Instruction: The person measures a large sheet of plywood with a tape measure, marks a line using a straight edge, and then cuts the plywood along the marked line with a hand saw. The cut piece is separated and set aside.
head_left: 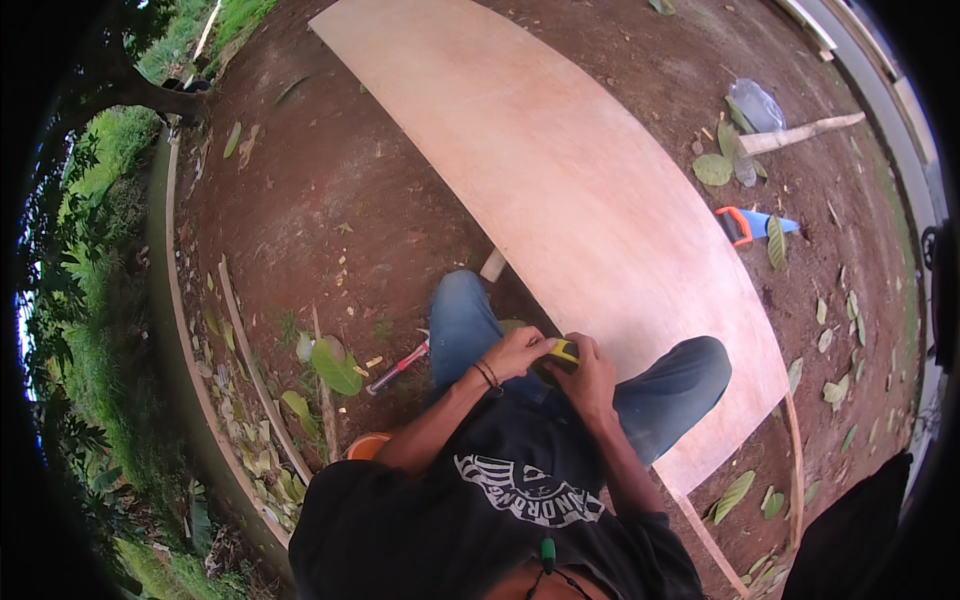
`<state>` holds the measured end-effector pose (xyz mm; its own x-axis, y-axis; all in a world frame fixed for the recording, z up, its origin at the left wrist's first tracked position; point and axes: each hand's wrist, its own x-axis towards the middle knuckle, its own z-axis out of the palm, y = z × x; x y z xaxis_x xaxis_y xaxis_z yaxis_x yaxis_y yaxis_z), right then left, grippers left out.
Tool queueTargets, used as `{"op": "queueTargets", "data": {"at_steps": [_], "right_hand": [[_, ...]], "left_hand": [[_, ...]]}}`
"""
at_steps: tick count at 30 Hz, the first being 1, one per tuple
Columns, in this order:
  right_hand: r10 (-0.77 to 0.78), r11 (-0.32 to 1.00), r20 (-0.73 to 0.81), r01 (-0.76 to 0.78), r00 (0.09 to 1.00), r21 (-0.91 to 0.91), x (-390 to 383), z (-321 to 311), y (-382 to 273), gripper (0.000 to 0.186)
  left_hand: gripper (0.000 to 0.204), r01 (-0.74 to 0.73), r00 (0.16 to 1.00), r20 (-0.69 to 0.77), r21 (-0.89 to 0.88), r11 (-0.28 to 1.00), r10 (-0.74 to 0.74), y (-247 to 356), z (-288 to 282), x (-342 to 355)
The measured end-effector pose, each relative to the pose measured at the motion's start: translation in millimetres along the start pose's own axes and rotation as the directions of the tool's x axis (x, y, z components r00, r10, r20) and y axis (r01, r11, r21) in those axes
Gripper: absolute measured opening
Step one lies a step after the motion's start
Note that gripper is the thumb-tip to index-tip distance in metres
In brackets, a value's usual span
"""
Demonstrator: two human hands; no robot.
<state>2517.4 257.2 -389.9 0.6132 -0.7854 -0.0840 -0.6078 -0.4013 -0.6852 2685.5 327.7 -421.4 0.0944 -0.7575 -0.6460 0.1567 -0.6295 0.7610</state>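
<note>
I crouch at the near edge of a large plywood sheet (560, 170) that lies on bare earth. Both hands meet over a small yellow and black tape measure (563, 353) just in front of my knees. My left hand (517, 351), with a dark band on its wrist, grips the tape measure's left side. My right hand (590, 377) closes over its right side. My fingers hide most of the tool. My blue-jeaned knees flank my hands, the right one resting against the sheet.
A red-handled hammer (398, 367) lies on the soil left of my left knee. A handsaw (752, 225) with an orange and blue handle lies right of the sheet, beyond it a wooden stake (800, 133) and a clear plastic bag (757, 104). Thin wooden strips and fallen leaves litter the ground.
</note>
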Motion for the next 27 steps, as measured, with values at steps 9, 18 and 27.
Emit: {"op": "queueTargets", "data": {"at_steps": [9,18,27], "right_hand": [[-0.068,0.998,-0.025,0.067,0.997,-0.005,1,4,4,0.051],[-0.158,0.887,0.196,0.052,0.968,0.459,-7,-24,7,0.053],[-0.256,0.334,0.684,-0.601,0.683,0.726,-18,-26,12,0.052]], "left_hand": [[0.043,-0.215,0.916,-0.25,0.355,0.91,0.314,-2,11,-6],[0.026,-0.331,0.871,-0.329,0.158,0.93,0.366,70,-45,-50],[0.018,-0.462,0.853,-0.389,-0.252,0.85,0.348,160,-119,-94]]}}
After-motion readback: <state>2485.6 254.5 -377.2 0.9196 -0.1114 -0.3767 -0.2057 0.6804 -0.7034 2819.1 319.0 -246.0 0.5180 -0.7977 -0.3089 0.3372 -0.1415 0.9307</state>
